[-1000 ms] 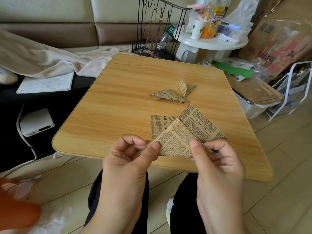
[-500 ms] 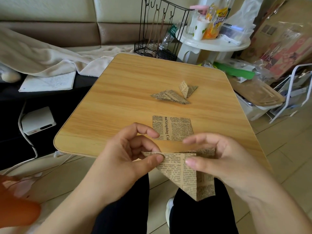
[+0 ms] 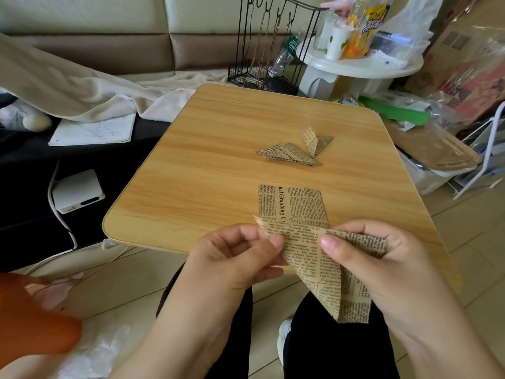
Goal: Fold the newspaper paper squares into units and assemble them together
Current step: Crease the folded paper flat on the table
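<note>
Both hands hold a newspaper-print paper folded into a triangle [image 3: 317, 258] over the near edge of the wooden table [image 3: 218, 165], its point hanging down toward my lap. My left hand [image 3: 237, 258] pinches the paper's left corner between thumb and fingers. My right hand [image 3: 363, 258] grips the right side, thumb on top. A flat newspaper square [image 3: 292, 203] lies on the table just beyond the hands. Farther back lie two folded units, a flat one [image 3: 287, 155] and an upright one [image 3: 315, 140].
A black wire rack [image 3: 267, 50] and a white round side table [image 3: 360, 64] with cups and bags stand behind the table. A sofa with a beige blanket [image 3: 82, 88] is at the left. A white box [image 3: 78, 191] and cluttered bins flank the table.
The folded triangle came off the table toward my lap and was turned so its point hangs down. Both hands shifted their hold to its upper corners.
</note>
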Demonstrator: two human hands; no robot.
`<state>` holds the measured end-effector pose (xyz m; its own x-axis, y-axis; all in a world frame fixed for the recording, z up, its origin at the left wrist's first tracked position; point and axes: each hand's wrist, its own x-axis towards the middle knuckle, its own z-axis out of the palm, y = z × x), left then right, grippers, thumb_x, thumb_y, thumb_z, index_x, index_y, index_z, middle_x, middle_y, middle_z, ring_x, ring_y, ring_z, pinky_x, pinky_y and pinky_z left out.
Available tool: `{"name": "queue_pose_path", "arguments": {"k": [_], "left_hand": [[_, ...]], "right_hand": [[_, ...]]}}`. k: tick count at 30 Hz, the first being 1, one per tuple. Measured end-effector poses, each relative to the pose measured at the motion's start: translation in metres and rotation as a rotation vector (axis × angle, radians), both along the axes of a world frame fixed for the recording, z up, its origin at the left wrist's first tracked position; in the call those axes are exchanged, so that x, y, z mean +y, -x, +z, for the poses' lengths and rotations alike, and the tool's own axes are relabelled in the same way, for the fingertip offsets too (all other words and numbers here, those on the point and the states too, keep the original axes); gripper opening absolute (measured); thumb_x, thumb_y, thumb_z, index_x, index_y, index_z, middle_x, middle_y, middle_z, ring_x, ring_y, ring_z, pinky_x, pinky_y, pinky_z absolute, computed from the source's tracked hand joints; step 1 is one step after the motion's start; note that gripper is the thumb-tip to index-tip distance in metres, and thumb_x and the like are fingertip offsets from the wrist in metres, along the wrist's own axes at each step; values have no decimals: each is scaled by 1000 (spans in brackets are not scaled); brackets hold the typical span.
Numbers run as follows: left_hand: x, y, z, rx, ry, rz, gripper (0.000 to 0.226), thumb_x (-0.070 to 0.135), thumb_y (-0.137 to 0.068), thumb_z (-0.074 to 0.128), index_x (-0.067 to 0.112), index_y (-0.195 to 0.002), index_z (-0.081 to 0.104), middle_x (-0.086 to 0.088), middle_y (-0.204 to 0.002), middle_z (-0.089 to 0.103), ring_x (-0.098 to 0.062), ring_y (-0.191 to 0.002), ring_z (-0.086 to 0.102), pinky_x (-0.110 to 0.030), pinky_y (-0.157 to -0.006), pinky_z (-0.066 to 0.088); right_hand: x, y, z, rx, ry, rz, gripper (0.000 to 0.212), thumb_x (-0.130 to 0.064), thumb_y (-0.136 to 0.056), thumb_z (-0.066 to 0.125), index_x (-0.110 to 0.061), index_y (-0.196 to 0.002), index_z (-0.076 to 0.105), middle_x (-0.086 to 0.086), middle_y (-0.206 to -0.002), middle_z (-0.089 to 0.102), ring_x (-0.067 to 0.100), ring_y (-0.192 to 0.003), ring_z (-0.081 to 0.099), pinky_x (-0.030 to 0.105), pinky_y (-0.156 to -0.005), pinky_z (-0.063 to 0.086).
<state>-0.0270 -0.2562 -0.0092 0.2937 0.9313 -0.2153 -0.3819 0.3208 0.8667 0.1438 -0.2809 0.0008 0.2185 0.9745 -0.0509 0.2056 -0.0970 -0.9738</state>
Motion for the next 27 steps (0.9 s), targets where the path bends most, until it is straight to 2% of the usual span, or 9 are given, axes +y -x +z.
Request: {"name": "queue_pose_path", "arguments": {"k": [4,7,9,13,15,17,20,22,27], "left_hand": [[1,-3,0,-16,-29,25,6,15,-63,77,16,-61,72,-7,-74,71,-13,-65,66,-24,-66,55],[1,-4,-1,-32,-35,22,11,10,-66,79,16,-61,71,-7,-75,71,-13,-67,66,-24,-67,55],[1,-4,-2,-40,-40,25,10,14,-67,70,18,-58,70,-4,-72,70,-11,-65,66,-24,-66,55],[3,-2,-2,-21,-30,22,10,10,-65,75,18,-64,70,-11,-76,70,-17,-69,66,-27,-66,57],[4,0,0,-6,-20,47,18,11,-60,83,14,-74,71,-16,-81,70,-22,-72,66,-29,-68,57],[6,1,2,3,-36,89,19,20,-54,74,12,-71,71,-14,-76,70,-21,-70,66,-28,-67,57],[6,3,5,27,-81,129,18,22,-51,73,13,-66,72,-12,-70,70,-19,-65,67,-25,-63,57],[5,4,5,53,-107,160,17,23,-50,73,15,-65,73,-10,-67,70,-17,-62,66,-24,-61,57],[5,4,4,69,-146,222,13,23,-52,71,17,-63,73,-8,-63,69,-14,-61,66,-21,-57,55]], "right_hand": [[-2,-1,2,48,-1,6,42,-51,-52,81,-22,-81,75,2,-78,74,14,-75,71,34,-75,54],[-2,-3,2,239,63,-53,41,-34,-44,84,-13,-78,73,7,-75,74,15,-69,71,23,-55,54],[-2,-2,3,295,97,-59,42,-29,-45,87,-11,-79,73,9,-77,74,17,-68,72,20,-51,52],[-3,0,8,263,84,-43,43,-26,-47,77,-5,-85,70,6,-73,74,12,-67,71,17,-55,52],[-5,1,11,191,82,-24,50,-34,-44,77,-8,-86,70,4,-75,75,12,-72,72,24,-67,52],[-5,1,11,136,77,-13,47,-40,-44,77,-12,-81,73,4,-78,75,16,-76,73,36,-77,52],[-6,2,11,99,58,13,38,-47,-51,77,-21,-79,77,2,-81,76,17,-79,73,45,-81,54],[-7,1,10,60,51,61,42,-55,-56,81,-24,-84,77,0,-85,76,17,-83,73,49,-85,53],[-9,-1,10,67,86,168,32,-43,-64,81,-26,-91,75,0,-92,76,19,-88,72,49,-86,53]]}}
